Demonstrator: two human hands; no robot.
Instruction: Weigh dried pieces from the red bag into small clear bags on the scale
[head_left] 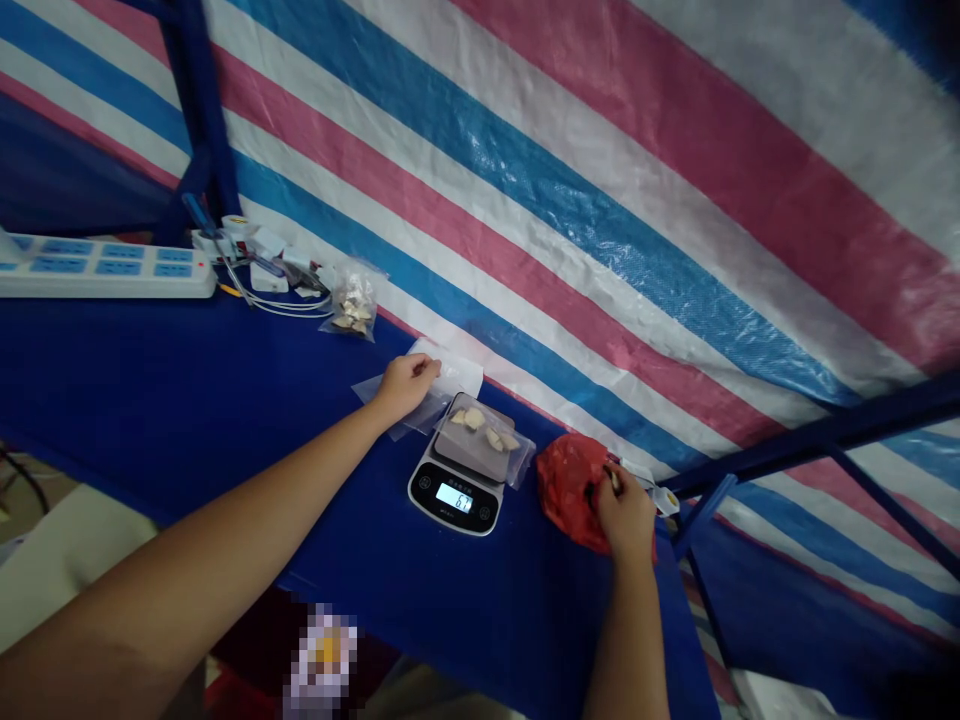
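Note:
A kitchen scale [456, 465] stands on the blue table, its lit display reading about 6.7. Across its platform lies a clear plastic bag [519, 462] with several pale, dried-looking pieces [469, 418] in it. Left of the scale, my left hand [409, 385] is closed, its curled fingers resting at flat clear bags [367, 388] and a white sheet [461, 370]; what it pinches, if anything, is hidden. On the right, my right hand [628, 508] reaches over a crumpled red plastic bag [562, 475], fingers closed round a small pale piece [616, 482] at its opening.
At the back left are a long power strip [120, 268], a screwdriver [201, 215], white cables [281, 303] and a filled clear bag [354, 305]. A striped tarpaulin [480, 200] slopes behind the blue table [187, 400]. Blue frame bars [757, 440] stand at the right.

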